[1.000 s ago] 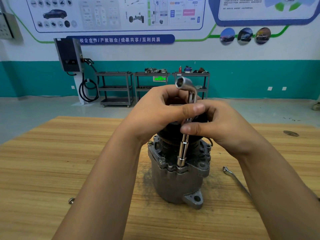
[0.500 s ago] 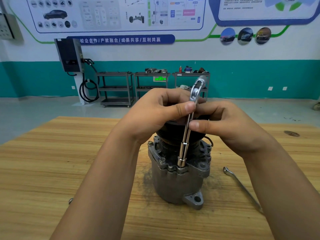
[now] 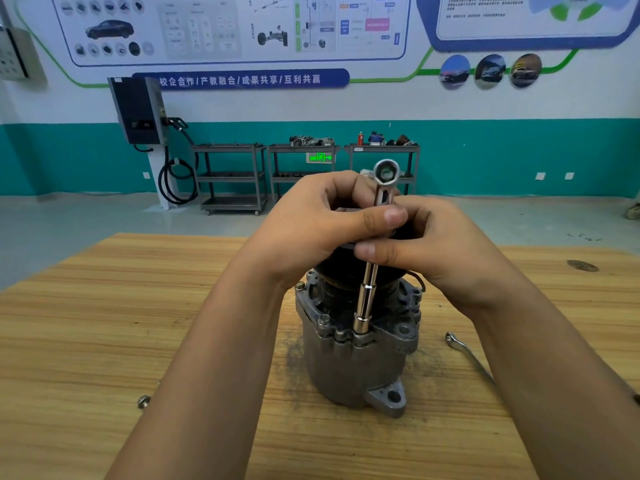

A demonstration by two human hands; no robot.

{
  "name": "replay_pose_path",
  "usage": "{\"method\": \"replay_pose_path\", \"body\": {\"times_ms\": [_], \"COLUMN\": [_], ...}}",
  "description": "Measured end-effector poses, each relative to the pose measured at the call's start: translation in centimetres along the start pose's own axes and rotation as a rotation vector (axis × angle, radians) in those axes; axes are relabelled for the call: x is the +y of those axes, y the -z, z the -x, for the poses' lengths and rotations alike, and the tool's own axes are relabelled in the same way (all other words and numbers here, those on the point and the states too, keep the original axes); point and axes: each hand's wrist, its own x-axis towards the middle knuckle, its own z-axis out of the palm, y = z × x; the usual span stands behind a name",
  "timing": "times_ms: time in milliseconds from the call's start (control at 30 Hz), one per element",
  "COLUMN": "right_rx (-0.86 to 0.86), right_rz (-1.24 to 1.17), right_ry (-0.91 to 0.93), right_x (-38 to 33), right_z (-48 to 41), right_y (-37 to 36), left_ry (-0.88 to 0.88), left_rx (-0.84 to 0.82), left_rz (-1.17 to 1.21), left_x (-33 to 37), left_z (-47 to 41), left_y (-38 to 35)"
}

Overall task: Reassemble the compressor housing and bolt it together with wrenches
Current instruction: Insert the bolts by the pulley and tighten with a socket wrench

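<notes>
We see compressor housing [image 3: 349, 362] upright at centre of wooden table [image 3: 104, 323]. Socket wrench [image 3: 367, 299] stands near-vertical, lower end seated on housing's front flange. Left hand [image 3: 311, 230] and right hand [image 3: 440, 247] both pinch wrench shaft, thumbs in front and fingers curled behind. Flat spanner [image 3: 464, 355] lies right of housing, loose bolt [image 3: 143, 400] left of it, both apart from it.

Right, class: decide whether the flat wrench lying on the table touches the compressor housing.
Apart. The head view shows a strip of bare wooden table between the flat wrench and the compressor housing.
</notes>
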Motion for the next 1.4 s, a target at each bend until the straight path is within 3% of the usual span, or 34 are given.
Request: {"method": "replay_pose_path", "body": {"times_ms": [167, 367, 767, 1067, 1400], "right_rx": [-0.140, -0.191, -0.038, -0.177, -0.091], "right_rz": [-0.040, -0.065, 0.044, -0.053, 0.001], "right_ry": [0.004, 0.021, 0.057, 0.028, 0.010], "right_x": [-0.1, 0.0, -0.1, 0.2, 0.1], "right_z": [0.2, 0.3, 0.0, 0.3, 0.2], "right_y": [0.6, 1.2, 0.0, 1.1, 0.5], "left_ry": [-0.004, -0.048, -0.015, 0.007, -0.056], "left_rx": [-0.020, -0.085, -0.058, -0.102, -0.040], "left_rz": [-0.042, -0.080, -0.029, 0.014, 0.014], "left_x": [-0.1, -0.2, 0.3, 0.0, 0.0], "left_z": [-0.1, -0.2, -0.1, -0.1, -0.2], "left_y": [0.3, 0.8, 0.1, 0.4, 0.2]}}
